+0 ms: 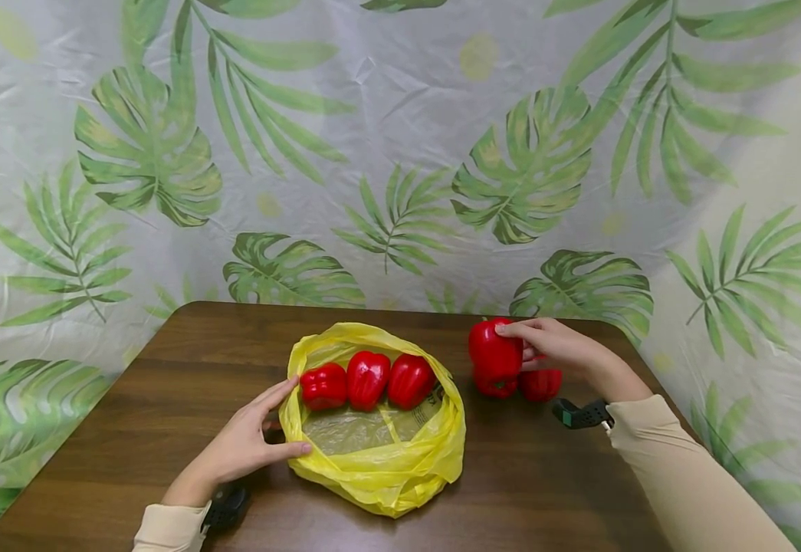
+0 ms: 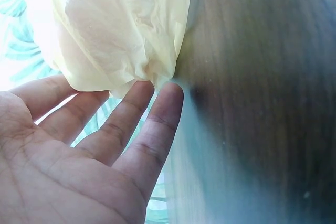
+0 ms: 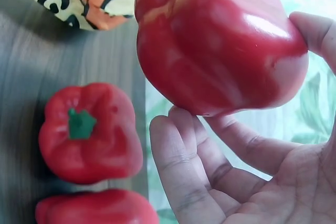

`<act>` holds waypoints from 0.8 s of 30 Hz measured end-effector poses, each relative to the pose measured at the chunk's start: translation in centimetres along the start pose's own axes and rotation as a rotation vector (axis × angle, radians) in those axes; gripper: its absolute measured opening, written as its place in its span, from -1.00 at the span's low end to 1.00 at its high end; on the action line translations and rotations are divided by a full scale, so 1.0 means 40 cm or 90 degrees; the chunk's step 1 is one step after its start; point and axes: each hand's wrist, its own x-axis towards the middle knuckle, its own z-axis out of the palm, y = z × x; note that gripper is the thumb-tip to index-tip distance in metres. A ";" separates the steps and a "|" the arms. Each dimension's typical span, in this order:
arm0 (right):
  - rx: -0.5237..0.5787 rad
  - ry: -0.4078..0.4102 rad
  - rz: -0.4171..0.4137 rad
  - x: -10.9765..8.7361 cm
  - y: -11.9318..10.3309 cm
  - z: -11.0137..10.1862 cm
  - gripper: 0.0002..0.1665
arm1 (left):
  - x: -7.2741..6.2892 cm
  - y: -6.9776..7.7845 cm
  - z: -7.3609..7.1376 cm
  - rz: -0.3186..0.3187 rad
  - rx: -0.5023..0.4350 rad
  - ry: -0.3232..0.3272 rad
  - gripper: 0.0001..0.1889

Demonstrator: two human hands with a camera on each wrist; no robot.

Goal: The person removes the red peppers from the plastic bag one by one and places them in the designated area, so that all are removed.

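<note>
My left hand (image 1: 248, 433) rests against the left side of an open yellow plastic bag (image 1: 379, 464), thumb and fingers spread along its rim. In the left wrist view the extended fingers (image 2: 123, 129) touch the outside of the bag. Three red bell peppers (image 1: 369, 379) lie side by side within the bag, near its back. Right of the bag, my right hand (image 1: 566, 349) holds another red bell pepper (image 3: 220, 45) between thumb and fingertips, raised above the table. Two more red peppers (image 3: 92, 132) sit on the table beneath that hand, partly hidden in the head view.
The brown wooden table (image 1: 531, 491) ends at a back edge just behind the peppers. Beyond it hangs a pale curtain (image 1: 407, 115) printed with green leaves. Black bands (image 1: 582, 414) are worn on both wrists.
</note>
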 end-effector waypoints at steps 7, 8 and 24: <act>0.011 0.014 -0.008 -0.016 0.037 -0.041 -0.12 | 0.000 0.000 0.000 0.001 -0.004 -0.001 0.12; 0.016 0.015 -0.009 -0.020 0.041 -0.046 -0.12 | 0.000 0.000 0.000 0.000 -0.004 -0.001 0.12; 0.073 0.058 0.002 -0.055 0.134 -0.116 -0.14 | -0.001 -0.001 -0.001 -0.009 -0.006 -0.006 0.11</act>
